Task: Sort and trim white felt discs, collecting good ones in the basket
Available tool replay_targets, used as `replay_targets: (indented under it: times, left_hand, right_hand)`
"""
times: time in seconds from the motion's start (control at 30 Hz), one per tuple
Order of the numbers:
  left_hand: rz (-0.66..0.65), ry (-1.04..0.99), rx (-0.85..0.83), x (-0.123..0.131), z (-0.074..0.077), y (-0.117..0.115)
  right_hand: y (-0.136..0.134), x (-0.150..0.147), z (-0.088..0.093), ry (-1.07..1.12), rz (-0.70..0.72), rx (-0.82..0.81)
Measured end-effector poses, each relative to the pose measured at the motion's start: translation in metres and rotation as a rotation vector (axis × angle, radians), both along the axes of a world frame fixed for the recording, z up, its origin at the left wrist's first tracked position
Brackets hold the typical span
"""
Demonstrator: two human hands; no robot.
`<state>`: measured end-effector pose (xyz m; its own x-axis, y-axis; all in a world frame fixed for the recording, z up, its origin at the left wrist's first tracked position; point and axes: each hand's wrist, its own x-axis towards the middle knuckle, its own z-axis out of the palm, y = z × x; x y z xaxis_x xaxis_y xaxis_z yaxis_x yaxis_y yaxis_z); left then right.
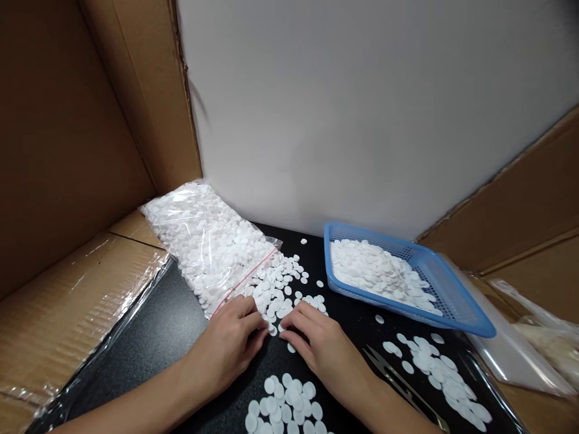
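Observation:
My left hand (235,337) is closed, fingertips pressed together at the near edge of a loose pile of small white round discs (277,283). Whether a disc is between those fingers is hidden. Opposite it, a short gap away, my right hand (314,334) has thumb and fingers curled in a pinch at a white disc (281,328). Behind my left hand lies a clear zip bag (203,241) packed with the same discs, its red-lined mouth facing the pile. Another group of discs (289,404) is spread on the black tabletop (154,337) below my hands.
A blue mesh basket (456,295) with many discs stands at the right. Metal scissors or tweezers (398,386) lie partly under my right forearm, beside more scattered discs (443,374). Cardboard (76,289) borders the left, a white wall (353,108) the back, and plastic bags (520,355) the far right.

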<state>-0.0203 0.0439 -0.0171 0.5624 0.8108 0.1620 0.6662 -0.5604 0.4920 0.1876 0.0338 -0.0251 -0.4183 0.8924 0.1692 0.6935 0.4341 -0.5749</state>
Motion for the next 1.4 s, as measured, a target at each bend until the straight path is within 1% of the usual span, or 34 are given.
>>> replay_targets:
  times: [0.07,0.1,0.17,0.2,0.27,0.33,0.4,0.53,0.6,0.67,0.73,0.77,0.87,0.9,0.97,1.03,1.1,1.2,1.27,1.33,1.4]
  left_hand:
    - [0.016,-0.046,-0.051,-0.001,0.003,-0.001]
    - [0.035,-0.078,-0.091,-0.001,0.005,-0.001]
    - [0.094,-0.162,-0.203,-0.001,0.01,-0.002]
    - [0.13,-0.214,-0.272,-0.001,0.012,-0.002]
    - [0.196,-0.327,-0.415,0.0,0.017,-0.002]
    - [0.232,-0.421,-0.544,0.001,0.021,-0.002]
    - [0.243,-0.467,-0.62,0.001,0.022,-0.001]
    - [0.215,-0.459,-0.592,0.0,0.022,0.002]
    - [0.198,-0.452,-0.577,-0.001,0.021,0.003]
    - [0.196,-0.447,-0.571,-0.002,0.022,0.002]
    - [0.186,-0.406,-0.543,-0.001,0.023,-0.002]
    - [0.166,-0.368,-0.533,0.0,0.023,-0.005]
    - [0.057,-0.21,-0.542,0.004,0.021,-0.019]
    - [0.026,-0.165,-0.544,0.005,0.019,-0.023]
    - [0.008,-0.106,-0.519,0.008,0.014,-0.028]
    - [0.006,-0.084,-0.472,0.007,0.01,-0.027]
    - [0.001,-0.095,-0.404,0.004,0.009,-0.022]
    - [0.03,-0.126,-0.237,-0.008,0.011,-0.011]
    - [0.064,-0.122,-0.152,-0.017,0.013,-0.005]
    - [0.075,-0.101,-0.129,-0.022,0.014,-0.001]
    - [0.063,-0.071,-0.145,-0.025,0.013,0.001]
  right_hand:
    - [-0.001,-0.001,-0.002,0.023,0.005,0.03]
    - [-0.001,-0.001,-0.002,0.056,-0.008,0.016]
    - [0.0,0.0,0.002,0.165,-0.066,-0.08]
    - [0.001,0.0,0.004,0.234,-0.108,-0.169]
    - [0.002,0.002,0.01,0.375,-0.192,-0.411]
    - [0.003,0.002,0.015,0.498,-0.237,-0.645]
    - [0.002,0.001,0.017,0.592,-0.239,-0.779]
    - [0.0,0.0,0.017,0.687,-0.219,-0.854]
    - [-0.001,0.001,0.018,0.693,-0.209,-0.867]
    - [-0.002,0.003,0.019,0.649,-0.193,-0.874]
    - [-0.004,0.004,0.021,0.508,-0.152,-0.857]
    - [-0.006,0.005,0.021,0.414,-0.129,-0.82]
    - [-0.009,0.007,0.022,0.169,-0.075,-0.647]
    - [-0.009,0.007,0.021,0.13,-0.067,-0.582]
    - [-0.007,0.007,0.019,0.098,-0.054,-0.438]
    - [-0.004,0.007,0.015,0.08,-0.042,-0.269]
    - [-0.002,0.006,0.01,0.03,-0.027,-0.144]
    - [0.0,0.005,0.002,-0.062,-0.011,-0.077]
    - [0.0,0.005,0.0,-0.07,-0.011,-0.063]
    - [0.0,0.006,0.0,-0.044,-0.015,-0.068]
    - [0.001,0.006,0.001,-0.025,-0.022,-0.084]
